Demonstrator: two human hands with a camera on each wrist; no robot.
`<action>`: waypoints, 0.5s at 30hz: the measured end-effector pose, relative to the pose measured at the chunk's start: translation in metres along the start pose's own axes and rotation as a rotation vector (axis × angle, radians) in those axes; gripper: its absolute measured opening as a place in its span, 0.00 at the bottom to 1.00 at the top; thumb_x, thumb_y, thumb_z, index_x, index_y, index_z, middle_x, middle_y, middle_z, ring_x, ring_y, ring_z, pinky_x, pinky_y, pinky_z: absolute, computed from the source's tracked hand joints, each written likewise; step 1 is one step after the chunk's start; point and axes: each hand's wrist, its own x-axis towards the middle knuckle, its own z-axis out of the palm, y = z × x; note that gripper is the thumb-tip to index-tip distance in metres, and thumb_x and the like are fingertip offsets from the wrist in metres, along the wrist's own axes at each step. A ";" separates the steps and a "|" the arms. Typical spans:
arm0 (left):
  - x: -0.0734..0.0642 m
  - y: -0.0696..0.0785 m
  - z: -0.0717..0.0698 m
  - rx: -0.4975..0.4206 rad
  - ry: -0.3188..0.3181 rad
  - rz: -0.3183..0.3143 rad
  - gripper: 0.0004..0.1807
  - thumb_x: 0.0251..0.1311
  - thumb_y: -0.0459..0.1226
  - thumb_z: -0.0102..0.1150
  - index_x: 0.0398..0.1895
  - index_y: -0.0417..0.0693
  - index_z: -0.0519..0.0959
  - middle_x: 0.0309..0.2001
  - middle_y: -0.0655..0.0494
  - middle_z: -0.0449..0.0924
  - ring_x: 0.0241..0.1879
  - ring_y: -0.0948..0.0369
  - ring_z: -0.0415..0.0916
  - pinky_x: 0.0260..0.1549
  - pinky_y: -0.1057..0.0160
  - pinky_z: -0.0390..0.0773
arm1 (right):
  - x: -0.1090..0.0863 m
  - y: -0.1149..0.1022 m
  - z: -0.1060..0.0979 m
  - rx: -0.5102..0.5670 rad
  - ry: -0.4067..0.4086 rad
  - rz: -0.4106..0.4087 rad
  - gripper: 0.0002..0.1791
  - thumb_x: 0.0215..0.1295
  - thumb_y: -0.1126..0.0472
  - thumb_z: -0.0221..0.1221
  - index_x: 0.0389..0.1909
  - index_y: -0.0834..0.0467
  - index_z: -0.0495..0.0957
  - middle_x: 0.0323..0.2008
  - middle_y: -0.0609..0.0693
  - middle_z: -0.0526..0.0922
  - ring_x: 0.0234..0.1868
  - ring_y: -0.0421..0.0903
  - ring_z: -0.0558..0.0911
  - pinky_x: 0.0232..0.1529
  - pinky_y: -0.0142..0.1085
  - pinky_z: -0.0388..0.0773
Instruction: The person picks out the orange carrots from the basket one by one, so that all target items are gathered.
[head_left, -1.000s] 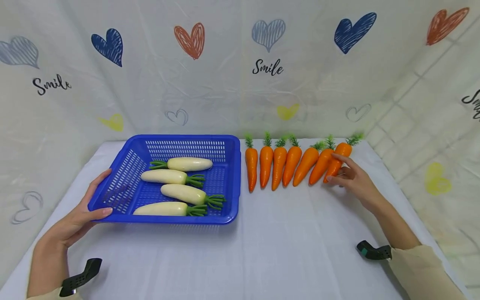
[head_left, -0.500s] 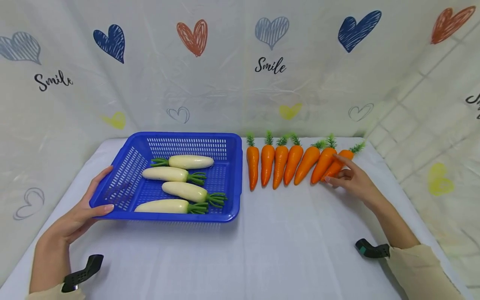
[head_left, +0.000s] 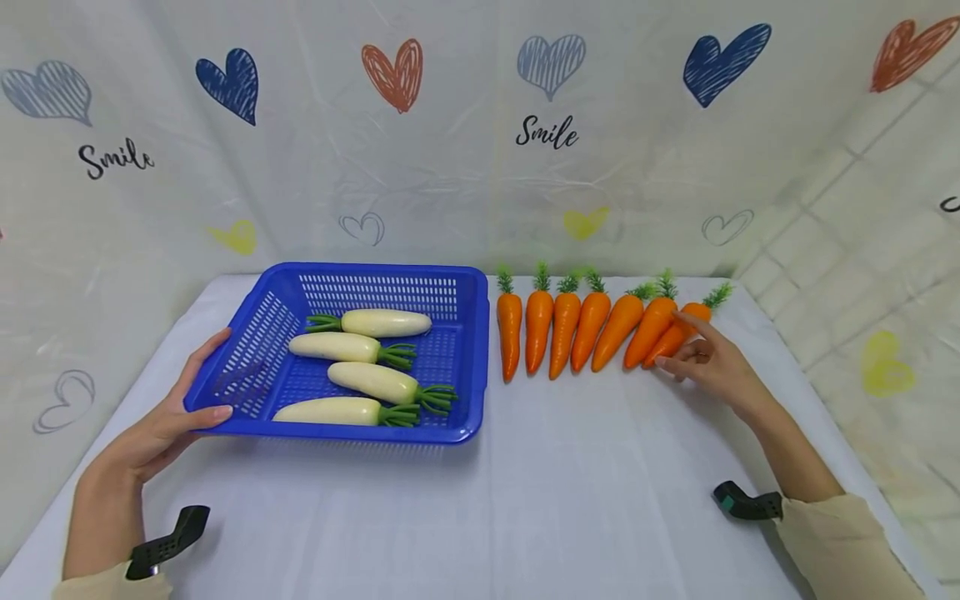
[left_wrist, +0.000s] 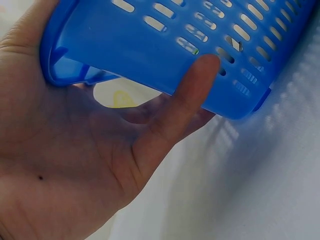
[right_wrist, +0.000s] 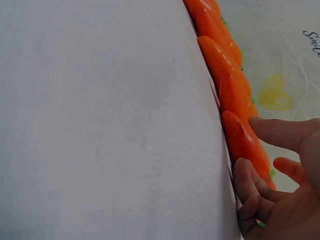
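Note:
My left hand (head_left: 161, 429) grips the left side of a blue plastic basket (head_left: 472, 400), its thumb over the near rim; the left wrist view shows the fingers against the slotted wall. Inside lie several white radishes (head_left: 367, 410) with green stems. To the right, several orange carrots (head_left: 618, 332) with leafy tops form a row. My right hand (head_left: 720, 367) is at the rightmost carrot (head_left: 678, 332), index finger on one side and thumb by its tip. In the right wrist view that carrot (right_wrist: 246, 145) lies between the fingertips.
A white cloth (head_left: 555, 483) covers the table in front of the basket and carrots. Behind stands a pale curtain (head_left: 450, 167) printed with hearts and "Smile". A black device (head_left: 746, 502) sits at the right wrist and another black device (head_left: 168, 542) at the left.
The rightmost carrot's leafy end has come down and to the right, leaving the carrot flatter beside its neighbour. My left hand keeps its hold on the basket, and the view has shifted slightly.

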 end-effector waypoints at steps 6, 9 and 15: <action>0.000 0.001 -0.003 0.025 -0.020 0.022 0.54 0.72 0.43 0.55 0.77 0.96 0.26 0.82 0.34 0.29 0.71 0.32 0.53 0.54 0.46 0.76 | -0.003 -0.006 -0.003 -0.040 0.031 0.033 0.45 0.70 0.49 0.67 0.81 0.55 0.56 0.38 0.55 0.84 0.29 0.43 0.84 0.30 0.33 0.74; -0.001 0.002 -0.005 0.030 -0.025 0.025 0.54 0.72 0.43 0.54 0.77 0.96 0.25 0.82 0.33 0.28 0.71 0.32 0.52 0.55 0.42 0.75 | -0.004 -0.011 -0.006 -0.048 0.063 0.038 0.44 0.70 0.45 0.66 0.80 0.56 0.59 0.39 0.57 0.84 0.29 0.41 0.84 0.29 0.34 0.75; -0.003 0.005 -0.006 0.058 -0.033 0.013 0.55 0.71 0.43 0.56 0.77 0.95 0.25 0.83 0.35 0.22 0.73 0.27 0.44 0.60 0.24 0.67 | 0.000 -0.022 -0.008 -0.076 0.119 0.022 0.41 0.71 0.42 0.63 0.78 0.56 0.64 0.46 0.62 0.84 0.36 0.39 0.82 0.32 0.33 0.75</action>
